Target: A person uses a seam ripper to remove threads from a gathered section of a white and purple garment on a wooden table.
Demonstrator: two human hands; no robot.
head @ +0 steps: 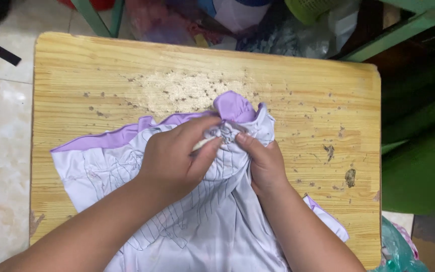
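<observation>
A pale lilac garment [96,166] with thin dark line print and a purple band along its edge lies spread on a worn wooden table [298,95]. My left hand [174,161] pinches a bunched fold of the cloth near the garment's top, and something small and pale shows between its fingers. My right hand [263,161] grips the same bunch from the right, fingertips touching the left hand's. Both forearms lie over the cloth's lower part. A purple flap [233,106] sticks up just beyond the fingers.
The tabletop has a scuffed pale patch [187,90] and dark chips. Beyond the far edge lie bags and cloth [237,25]. Green furniture [419,151] stands at the right, tiled floor [1,126] at the left, and a plastic bag [399,252] at the lower right.
</observation>
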